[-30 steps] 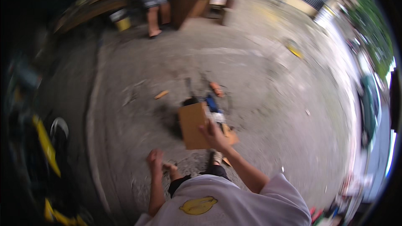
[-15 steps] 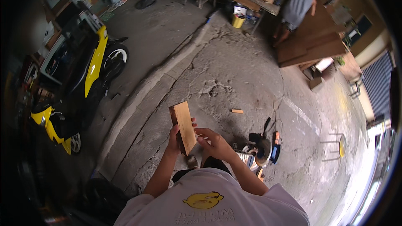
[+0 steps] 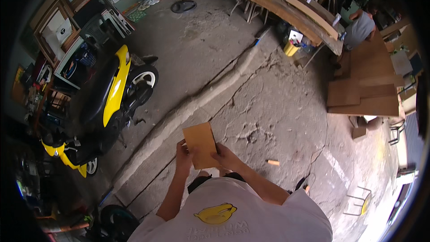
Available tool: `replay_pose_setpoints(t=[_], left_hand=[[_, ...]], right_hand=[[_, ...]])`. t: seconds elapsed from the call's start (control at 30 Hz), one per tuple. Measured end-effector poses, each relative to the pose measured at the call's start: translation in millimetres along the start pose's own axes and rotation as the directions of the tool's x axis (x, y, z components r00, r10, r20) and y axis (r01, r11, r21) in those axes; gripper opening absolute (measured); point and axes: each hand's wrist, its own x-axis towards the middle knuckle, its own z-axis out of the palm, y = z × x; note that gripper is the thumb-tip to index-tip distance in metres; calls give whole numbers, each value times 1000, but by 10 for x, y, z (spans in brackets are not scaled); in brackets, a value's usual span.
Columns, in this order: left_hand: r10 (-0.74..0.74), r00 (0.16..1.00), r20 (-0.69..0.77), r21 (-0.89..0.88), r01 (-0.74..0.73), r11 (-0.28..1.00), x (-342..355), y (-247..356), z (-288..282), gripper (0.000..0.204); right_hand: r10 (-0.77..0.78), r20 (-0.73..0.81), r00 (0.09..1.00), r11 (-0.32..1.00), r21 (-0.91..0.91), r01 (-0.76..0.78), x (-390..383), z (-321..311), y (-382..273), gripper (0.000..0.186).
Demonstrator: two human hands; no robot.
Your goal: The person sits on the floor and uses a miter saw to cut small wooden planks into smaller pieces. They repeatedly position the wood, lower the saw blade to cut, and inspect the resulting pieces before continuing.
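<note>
Left hand (image 3: 183, 157) and right hand (image 3: 225, 156) both have fingers (image 3: 181, 144) gripping opposite long edges of the flat rectangular tan wooden board (image 3: 199, 143), above cracked grey concrete floor (image 3: 251, 107).

A plain tan, rectangular board (image 3: 199, 143) shows its broad face and a dark right edge. Held by both long sides, it slants slightly left at its far end.

Clothing of the person standing here: loose white short-sleeved cloth T-shirt (image 3: 260, 206); rounded yellow cartoon print (image 3: 215, 213), dark-outlined; pale lettering (image 3: 239, 227) adjoining; black cloth shorts (image 3: 198, 183).
</note>
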Motion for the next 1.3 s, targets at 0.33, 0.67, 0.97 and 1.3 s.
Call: replay_pose_setpoints(t=[0.33, 0.67, 0.97, 1.3], left_hand=[[762, 513, -395, 543, -539, 644, 2801, 1766, 186, 49], [826, 563, 16, 483, -728, 487, 5921, 3632, 1285, 65], [835, 521, 177, 315, -834, 454, 7918, 4322, 2094, 59], [-133, 890, 436, 146, 76, 986, 10571, 3934, 2847, 41]], right_hand=[[-164, -602, 781, 977, -210, 43, 2758, -1393, -1103, 34], [-205, -610, 765, 954, -300, 16, 5163, -2531, -2478, 31], [-192, -517, 834, 973, -211, 93, 6629, -3409, -3159, 34], [18, -507, 862, 870, 433, 237, 8996, -5501, -2855, 35]])
